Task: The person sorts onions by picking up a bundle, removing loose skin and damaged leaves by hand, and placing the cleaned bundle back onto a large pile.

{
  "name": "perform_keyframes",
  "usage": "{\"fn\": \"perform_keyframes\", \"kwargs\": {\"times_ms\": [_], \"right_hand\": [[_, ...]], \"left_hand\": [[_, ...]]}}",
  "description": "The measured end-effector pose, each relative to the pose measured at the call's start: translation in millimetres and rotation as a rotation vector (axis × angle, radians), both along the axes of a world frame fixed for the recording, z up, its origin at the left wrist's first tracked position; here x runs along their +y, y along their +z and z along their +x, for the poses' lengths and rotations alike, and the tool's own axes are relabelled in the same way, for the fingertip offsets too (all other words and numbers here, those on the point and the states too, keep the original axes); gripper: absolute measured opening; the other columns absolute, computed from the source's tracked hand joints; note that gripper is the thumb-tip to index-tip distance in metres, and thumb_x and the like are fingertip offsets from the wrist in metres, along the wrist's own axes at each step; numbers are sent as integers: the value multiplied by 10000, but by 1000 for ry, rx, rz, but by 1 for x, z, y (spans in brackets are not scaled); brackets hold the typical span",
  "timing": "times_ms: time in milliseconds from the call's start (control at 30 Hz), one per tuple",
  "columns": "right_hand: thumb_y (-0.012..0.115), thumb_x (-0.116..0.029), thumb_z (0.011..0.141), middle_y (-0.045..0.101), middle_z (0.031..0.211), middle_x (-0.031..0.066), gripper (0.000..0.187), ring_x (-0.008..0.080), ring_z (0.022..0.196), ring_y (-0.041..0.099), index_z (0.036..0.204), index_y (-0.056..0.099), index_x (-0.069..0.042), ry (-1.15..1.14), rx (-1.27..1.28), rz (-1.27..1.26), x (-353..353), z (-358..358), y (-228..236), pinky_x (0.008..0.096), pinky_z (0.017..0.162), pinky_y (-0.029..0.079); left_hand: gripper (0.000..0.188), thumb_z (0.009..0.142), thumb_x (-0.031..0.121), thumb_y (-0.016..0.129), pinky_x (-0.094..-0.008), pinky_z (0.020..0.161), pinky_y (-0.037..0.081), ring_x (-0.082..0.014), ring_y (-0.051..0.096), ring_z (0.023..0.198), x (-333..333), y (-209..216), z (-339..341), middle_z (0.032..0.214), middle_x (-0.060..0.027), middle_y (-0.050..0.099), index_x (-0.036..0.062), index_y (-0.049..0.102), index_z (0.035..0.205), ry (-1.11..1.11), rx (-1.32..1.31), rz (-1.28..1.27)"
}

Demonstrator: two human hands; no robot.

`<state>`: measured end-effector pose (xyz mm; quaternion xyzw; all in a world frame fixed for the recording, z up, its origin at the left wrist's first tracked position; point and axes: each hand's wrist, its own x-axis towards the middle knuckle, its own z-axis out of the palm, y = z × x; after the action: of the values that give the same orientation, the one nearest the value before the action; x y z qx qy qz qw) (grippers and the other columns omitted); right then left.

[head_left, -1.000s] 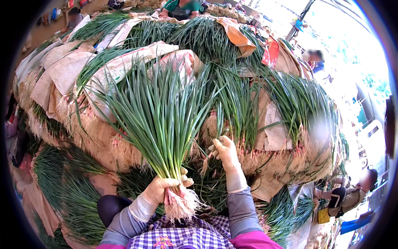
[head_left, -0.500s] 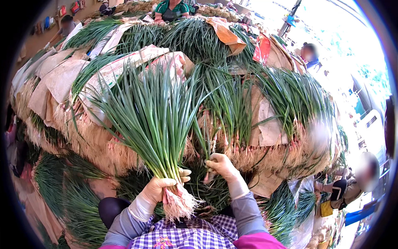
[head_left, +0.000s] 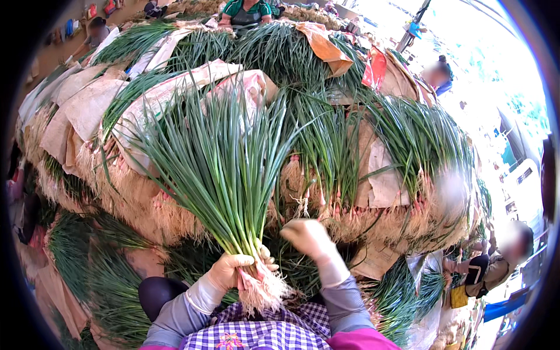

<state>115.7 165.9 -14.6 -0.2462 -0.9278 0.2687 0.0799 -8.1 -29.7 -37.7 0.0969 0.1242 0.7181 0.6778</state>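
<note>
My left hand (head_left: 228,269), in a pale glove, is closed round the lower stems of a thick bunch of spring onions (head_left: 233,169). Its green leaves fan upward and away from me, while pinkish bulbs and whitish roots hang below my grip. Just right of the bunch, my gloved right hand (head_left: 309,238) is smeared by motion. Its fingers look curled, but whether anything lies in them cannot be made out. Beyond that hand, more spring onions (head_left: 326,154) lie on the heap with their roots toward me.
A large heap of spring onions fills the middle, with brown sacking (head_left: 87,111) and an orange sheet (head_left: 324,48) among it. More green bunches (head_left: 111,286) lie low on the left. A person in green (head_left: 248,14) is across the heap; another person (head_left: 490,268) sits at right.
My right hand has blurred and turned, and the thin stalk it seemed to pinch no longer shows. My left hand has shifted slightly right and down with the bunch.
</note>
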Motion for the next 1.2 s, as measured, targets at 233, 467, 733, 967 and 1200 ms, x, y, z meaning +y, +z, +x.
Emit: {"fn": "perform_keyframes", "kwargs": {"times_ms": [233, 467, 733, 967, 1200], "right_hand": [[662, -192, 819, 677, 874, 138, 310, 194, 615, 635, 1070, 629, -13, -637, -52, -84, 110, -35, 19, 305, 592, 515], [606, -127, 873, 623, 800, 52, 288, 104, 443, 494, 1097, 565, 49, -224, 201, -740, 104, -45, 66, 183, 444, 384], [551, -252, 926, 644, 728, 50, 198, 74, 534, 569, 972, 577, -62, -167, 329, -1134, 17, -24, 20, 161, 435, 380], [545, -172, 934, 552, 647, 11, 197, 68, 430, 435, 816, 557, -15, -246, 455, -1029, -66, -37, 15, 217, 390, 359], [570, -289, 909, 651, 747, 114, 308, 175, 670, 586, 926, 662, 5, 113, -309, -146, -24, -14, -25, 318, 655, 474]], "left_hand": [[417, 751, 33, 599, -423, 805, 512, -291, 600, 926, 1, 14, -1, 1004, -137, 577, 8, 488, 1152, 11, 94, -33], [679, 712, 128, 650, -409, 730, 534, -270, 635, 797, -8, 23, -11, 913, -130, 600, 30, 379, 1327, 111, 240, -14], [456, 722, -11, 599, -461, 886, 483, -301, 624, 942, -2, 20, -7, 917, -155, 649, -46, 487, 1162, -18, 165, -245], [426, 748, 16, 554, -445, 854, 498, -314, 617, 932, -3, 4, -5, 1016, -171, 608, -26, 481, 1166, 53, 211, -238], [490, 674, 85, 626, -435, 884, 479, -288, 605, 937, -3, 14, 1, 1025, -148, 606, -23, 502, 1136, 81, 152, -188]]}}
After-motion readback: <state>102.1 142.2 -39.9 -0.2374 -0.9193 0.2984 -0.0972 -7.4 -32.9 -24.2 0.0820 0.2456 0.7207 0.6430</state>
